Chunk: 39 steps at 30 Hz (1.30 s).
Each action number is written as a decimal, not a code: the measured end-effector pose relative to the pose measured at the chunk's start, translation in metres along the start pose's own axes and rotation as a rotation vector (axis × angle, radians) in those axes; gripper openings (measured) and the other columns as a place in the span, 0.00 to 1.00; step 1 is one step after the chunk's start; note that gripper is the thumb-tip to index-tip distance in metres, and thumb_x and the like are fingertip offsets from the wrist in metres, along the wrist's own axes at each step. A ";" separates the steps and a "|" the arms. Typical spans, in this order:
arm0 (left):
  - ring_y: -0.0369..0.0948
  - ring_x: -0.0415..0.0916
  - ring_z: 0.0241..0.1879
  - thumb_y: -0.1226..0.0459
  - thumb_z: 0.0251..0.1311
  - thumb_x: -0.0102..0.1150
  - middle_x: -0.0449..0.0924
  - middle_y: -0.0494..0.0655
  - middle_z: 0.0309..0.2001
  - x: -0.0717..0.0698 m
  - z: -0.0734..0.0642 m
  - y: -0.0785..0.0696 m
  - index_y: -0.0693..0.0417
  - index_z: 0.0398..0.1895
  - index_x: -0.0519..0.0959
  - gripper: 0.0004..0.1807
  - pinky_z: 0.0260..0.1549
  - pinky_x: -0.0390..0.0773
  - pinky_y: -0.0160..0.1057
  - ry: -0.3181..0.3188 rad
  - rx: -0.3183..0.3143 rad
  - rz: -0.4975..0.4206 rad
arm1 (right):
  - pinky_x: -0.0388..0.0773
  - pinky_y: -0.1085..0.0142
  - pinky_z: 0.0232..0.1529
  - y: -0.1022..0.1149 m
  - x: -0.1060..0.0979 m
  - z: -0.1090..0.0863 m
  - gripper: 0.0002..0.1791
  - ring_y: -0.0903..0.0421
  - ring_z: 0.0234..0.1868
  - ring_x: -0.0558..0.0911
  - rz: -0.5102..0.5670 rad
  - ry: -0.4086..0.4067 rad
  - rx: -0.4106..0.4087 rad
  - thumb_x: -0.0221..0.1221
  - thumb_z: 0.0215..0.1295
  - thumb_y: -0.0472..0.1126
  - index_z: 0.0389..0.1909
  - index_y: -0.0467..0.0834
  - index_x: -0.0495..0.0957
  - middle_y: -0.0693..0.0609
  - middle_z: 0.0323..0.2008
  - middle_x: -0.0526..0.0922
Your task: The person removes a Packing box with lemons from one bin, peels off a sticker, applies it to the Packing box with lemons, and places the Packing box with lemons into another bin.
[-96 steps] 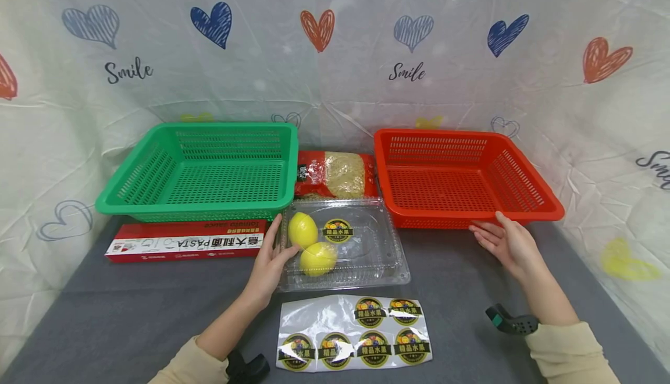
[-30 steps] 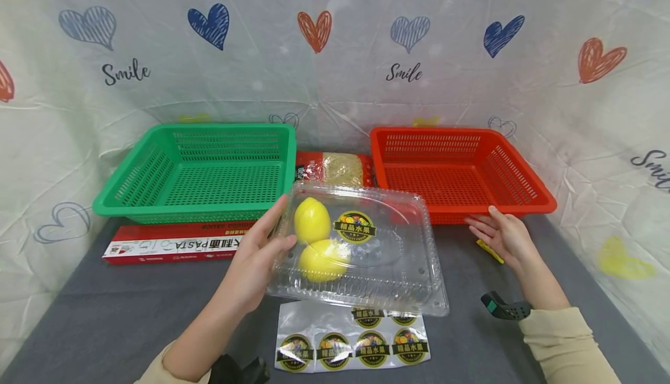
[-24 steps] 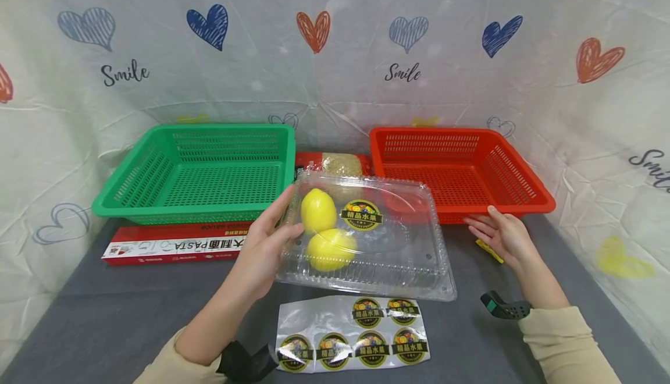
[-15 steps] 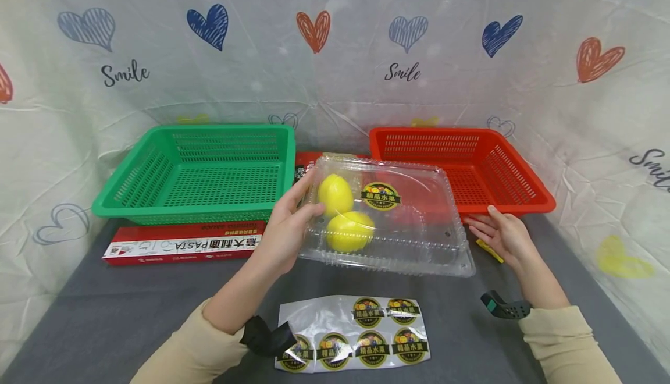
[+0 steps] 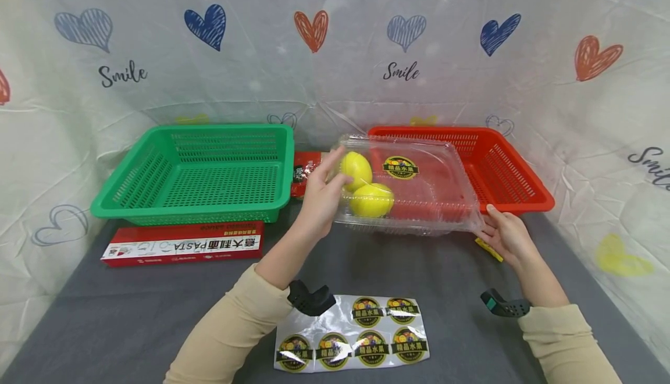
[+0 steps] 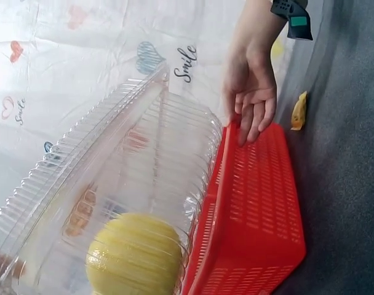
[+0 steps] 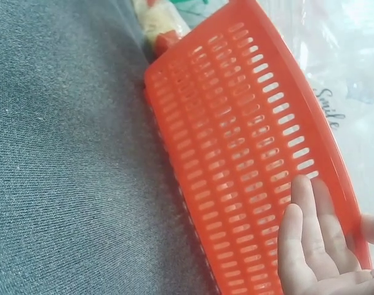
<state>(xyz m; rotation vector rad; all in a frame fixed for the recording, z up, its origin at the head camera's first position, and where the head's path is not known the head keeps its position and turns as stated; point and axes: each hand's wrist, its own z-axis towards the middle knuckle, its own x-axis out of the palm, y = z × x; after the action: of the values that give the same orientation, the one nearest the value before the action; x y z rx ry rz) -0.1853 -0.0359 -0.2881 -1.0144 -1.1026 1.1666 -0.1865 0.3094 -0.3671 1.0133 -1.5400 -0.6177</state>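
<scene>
My left hand [image 5: 320,201] holds a clear plastic clamshell box [image 5: 434,198] by its left side, raised above the table. Inside it, two lemons [image 5: 371,200] lie at the left end, and a round black-and-gold fruit label [image 5: 400,167] is on the lid. The box overlaps the red basket [image 5: 531,205] in the head view; in the left wrist view it hangs above the basket's rim. My right hand [image 5: 506,234] grips that basket's front rim, thumb at the rim and fingers against the slotted outer wall [image 7: 236,178].
A green basket [image 5: 188,212] stands at the left, behind a red-and-white pasta box [image 5: 183,245]. Between the baskets, a red noodle bag [image 5: 306,170] is partly hidden. The label sheet [image 5: 335,320] lies in front. A small yellow packet [image 5: 489,249] lies below my right hand.
My left hand has picked up the clamshell box with the lemons and carried it right and away from me, over towards the red basket. My right hand stays at the basket's rim.
</scene>
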 end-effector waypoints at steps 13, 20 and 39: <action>0.38 0.68 0.29 0.71 0.59 0.45 0.45 0.40 0.71 0.030 0.030 0.014 0.45 0.67 0.62 0.30 0.13 0.60 0.29 -0.044 -0.074 -0.028 | 0.76 0.61 0.44 -0.002 -0.001 0.000 0.11 0.51 0.42 0.82 -0.036 0.026 0.000 0.51 0.65 0.44 0.47 0.48 0.71 0.51 0.39 0.84; 0.32 0.60 0.16 0.73 0.58 0.45 0.43 0.41 0.71 0.047 0.048 0.021 0.44 0.66 0.62 0.31 0.10 0.57 0.29 -0.052 -0.089 -0.087 | 0.75 0.61 0.44 -0.001 -0.002 0.000 0.17 0.51 0.42 0.82 -0.063 0.031 -0.010 0.50 0.66 0.45 0.53 0.46 0.59 0.51 0.40 0.83; 0.33 0.69 0.52 0.73 0.59 0.46 0.47 0.41 0.70 0.088 0.070 0.047 0.45 0.64 0.66 0.29 0.13 0.57 0.28 -0.092 -0.093 -0.138 | 0.79 0.63 0.39 -0.001 -0.002 0.002 0.18 0.52 0.39 0.83 -0.083 0.031 -0.008 0.49 0.67 0.45 0.52 0.43 0.58 0.50 0.38 0.84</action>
<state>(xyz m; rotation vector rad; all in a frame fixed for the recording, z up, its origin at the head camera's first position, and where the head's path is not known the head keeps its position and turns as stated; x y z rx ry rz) -0.2576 0.0599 -0.3112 -0.9476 -1.2901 1.0676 -0.1885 0.3106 -0.3695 1.0806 -1.4730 -0.6629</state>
